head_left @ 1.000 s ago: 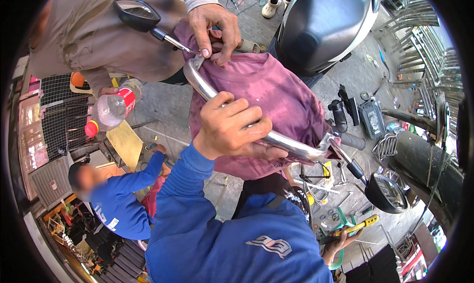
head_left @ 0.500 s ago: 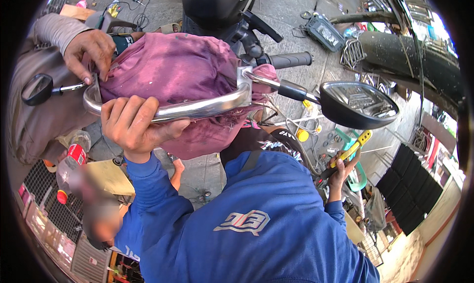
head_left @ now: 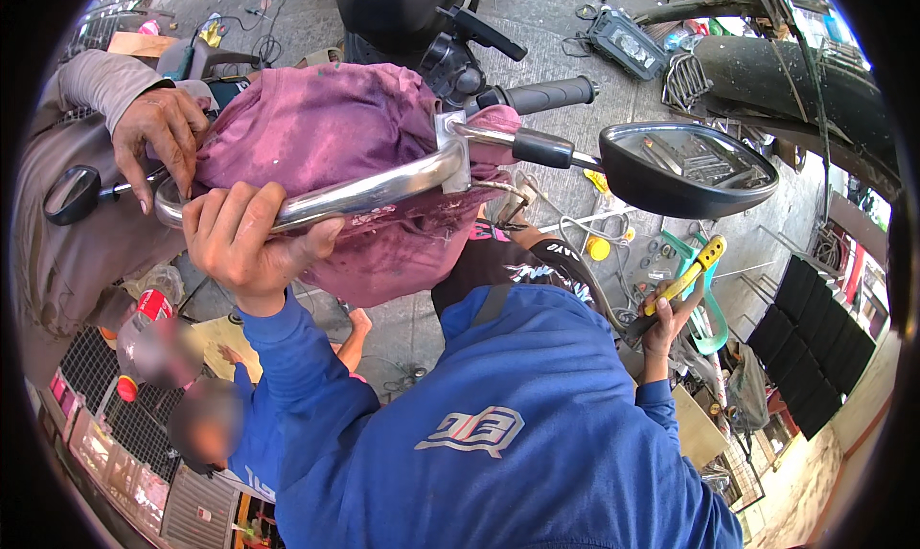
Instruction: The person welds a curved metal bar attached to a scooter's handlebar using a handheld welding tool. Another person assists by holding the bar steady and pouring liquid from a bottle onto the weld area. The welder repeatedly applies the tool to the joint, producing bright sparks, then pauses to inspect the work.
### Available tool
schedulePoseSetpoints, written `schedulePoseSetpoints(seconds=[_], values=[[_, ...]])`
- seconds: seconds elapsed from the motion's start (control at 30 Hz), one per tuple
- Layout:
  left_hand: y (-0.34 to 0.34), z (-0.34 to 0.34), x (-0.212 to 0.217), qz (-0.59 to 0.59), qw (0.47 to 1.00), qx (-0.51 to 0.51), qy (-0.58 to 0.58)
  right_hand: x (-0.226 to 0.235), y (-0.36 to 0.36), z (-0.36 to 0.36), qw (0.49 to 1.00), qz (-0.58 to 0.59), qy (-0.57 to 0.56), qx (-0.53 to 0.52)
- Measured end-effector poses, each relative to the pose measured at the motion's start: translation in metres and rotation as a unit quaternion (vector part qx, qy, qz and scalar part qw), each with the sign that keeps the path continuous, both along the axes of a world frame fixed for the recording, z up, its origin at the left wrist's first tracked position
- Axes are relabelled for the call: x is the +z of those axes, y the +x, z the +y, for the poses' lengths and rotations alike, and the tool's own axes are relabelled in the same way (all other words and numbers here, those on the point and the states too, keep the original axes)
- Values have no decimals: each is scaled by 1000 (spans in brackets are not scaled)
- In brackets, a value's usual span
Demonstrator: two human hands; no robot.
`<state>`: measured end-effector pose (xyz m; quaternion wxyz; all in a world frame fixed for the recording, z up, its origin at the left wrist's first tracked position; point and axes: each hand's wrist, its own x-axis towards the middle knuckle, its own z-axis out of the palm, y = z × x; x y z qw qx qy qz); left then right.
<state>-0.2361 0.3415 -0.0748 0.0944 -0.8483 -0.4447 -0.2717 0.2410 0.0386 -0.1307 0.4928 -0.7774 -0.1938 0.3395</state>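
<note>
My left hand is wrapped around a bent chrome bar that spans a pink cloth draped over a motorcycle. Beside a black right mirror, the bar's far end meets a small metal plate. Held low at the right, my right hand closes on a yellow tool with holes near its tip and a dark lower end; its exact kind is unclear. Another person's hand, in a grey sleeve, touches the bar's left end near the left mirror.
A black handlebar grip juts out beyond the cloth. Behind on the concrete lie a dark case and a large black pipe-like form. At the left, a person in blue sits low near a plastic bottle.
The bar and mirrors appear shifted slightly left and up in view. The other person's hand has moved down a little over the bar's end. My grips stay the same.
</note>
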Motion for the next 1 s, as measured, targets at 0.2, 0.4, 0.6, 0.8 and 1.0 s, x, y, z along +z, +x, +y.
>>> schedulePoseSetpoints(seconds=[0.2,0.4,0.6,0.8,1.0], values=[[0,1,4,8,1000,-1,-16,-1,2,0,1000,7,5,10],[1,0,5,5,1000,2,-19,-3,5,2,1000,17,7,2],[2,2,6,1,1000,-7,-9,-3,9,2,1000,19,5,5],[3,1,8,0,1000,-12,-19,-3,10,2,1000,26,14,10],[3,2,8,7,1000,-11,-10,-5,10,0,1000,24,18,6]])
